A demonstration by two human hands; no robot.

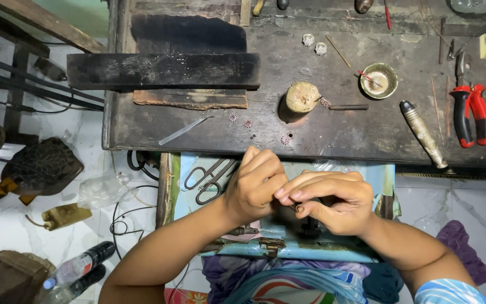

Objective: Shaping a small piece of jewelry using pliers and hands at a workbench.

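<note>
We see our two hands brought together over the pale blue drawer (333, 169) that juts out below the dark tabletop (322, 124). Our left hand (254, 188) is curled, its fingers (262, 169) pressed together and bent toward the right hand (333, 205), whose fingers (305, 188) reach across to meet them. Between the two sets of fingertips sits a tiny dark piece (298, 208), pinched there; it is too small for us to tell its shape or which way its long axis runs. It lies right at the right hand's thumb and forefinger, just off the left hand's fingertips, so both hands are on it, the right one seeming to carry it. Left of the drawer's middle, beside the left hand, lie scissors (212, 177). Above the drawer, on the tabletop, we see small round filigree pieces (286, 139), a wooden stump (302, 97), a small bowl (379, 80), a metal handpiece (423, 134) and red-handled pliers (471, 112) further right.
</note>
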